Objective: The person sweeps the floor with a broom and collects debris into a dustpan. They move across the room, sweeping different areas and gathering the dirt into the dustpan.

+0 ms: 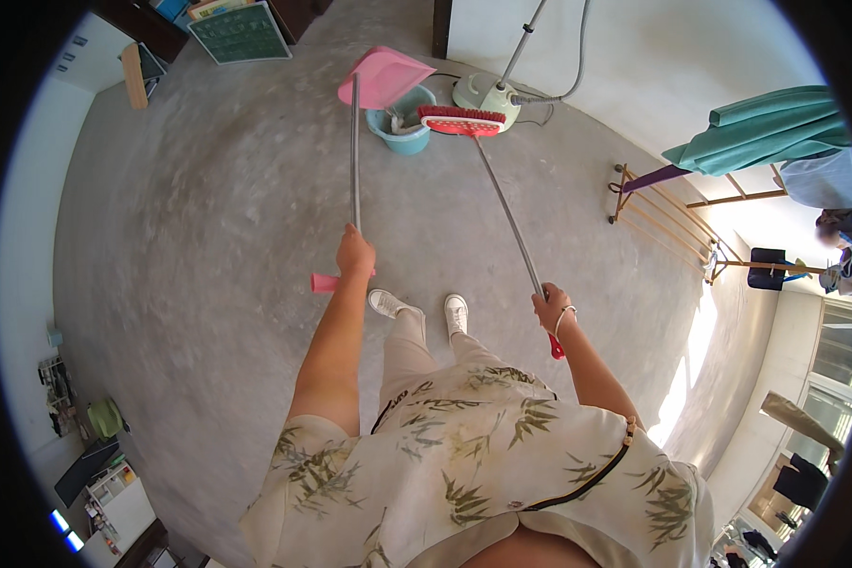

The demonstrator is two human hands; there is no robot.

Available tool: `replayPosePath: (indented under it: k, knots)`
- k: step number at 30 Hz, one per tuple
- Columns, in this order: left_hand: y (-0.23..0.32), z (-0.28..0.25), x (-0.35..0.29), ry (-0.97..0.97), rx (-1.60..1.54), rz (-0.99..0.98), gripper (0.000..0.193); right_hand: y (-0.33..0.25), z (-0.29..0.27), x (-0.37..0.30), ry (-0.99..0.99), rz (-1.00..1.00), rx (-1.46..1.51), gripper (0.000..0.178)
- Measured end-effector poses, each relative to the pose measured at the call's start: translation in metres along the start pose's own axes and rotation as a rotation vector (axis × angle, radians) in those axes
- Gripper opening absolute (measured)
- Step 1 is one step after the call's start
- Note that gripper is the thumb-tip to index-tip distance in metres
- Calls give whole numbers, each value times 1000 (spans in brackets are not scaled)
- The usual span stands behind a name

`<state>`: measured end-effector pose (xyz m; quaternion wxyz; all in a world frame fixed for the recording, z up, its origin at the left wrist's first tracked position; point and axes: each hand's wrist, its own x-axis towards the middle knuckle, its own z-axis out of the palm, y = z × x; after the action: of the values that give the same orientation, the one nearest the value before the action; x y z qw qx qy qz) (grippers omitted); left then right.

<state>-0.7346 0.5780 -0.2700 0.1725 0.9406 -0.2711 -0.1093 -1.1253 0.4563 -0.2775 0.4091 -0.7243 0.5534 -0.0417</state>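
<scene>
My left hand (355, 252) is closed round the grey pole of a pink dustpan (388, 78). The dustpan's pan is held out ahead, overlapping the far rim of a light blue bucket (405, 140) in the picture. Inside the bucket lies something whitish, like a cloth. In my right hand (551, 308) is the pole of a red broom (462, 121), its red handle end showing below my fingers. The broom's head, bristles facing away from me, appears just right of the bucket. I cannot tell whether either tool touches it.
Behind the broom stands a pale green garment steamer (488, 98) with a pole and hose against the wall. At right is a wooden clothes rack (672, 220) with teal cloth (767, 128). A green chalkboard (240, 35) leans at the far left. My white shoes (456, 314) are on the grey floor.
</scene>
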Motion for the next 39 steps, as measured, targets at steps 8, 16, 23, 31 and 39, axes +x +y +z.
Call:
replayPosePath:
  k: [8, 16, 23, 31, 39]
  knots:
    - [1, -8, -56, 12, 96, -26, 27, -15, -30, -25, -144, -23, 141, 25]
    - [7, -31, -89, 63, 171, 41, 31, -79, -31, 11, -225, -50, 119, 21]
    - [5, -49, -79, 135, 125, 36, 31, -69, -46, -1, -263, -56, 157, 23]
    - [39, -54, -106, 48, 174, -3, 28, -76, -79, -1, -318, -21, 299, 19]
    - [44, -74, -119, 43, 66, -71, 30, -26, -87, -52, -290, 3, 332, 24]
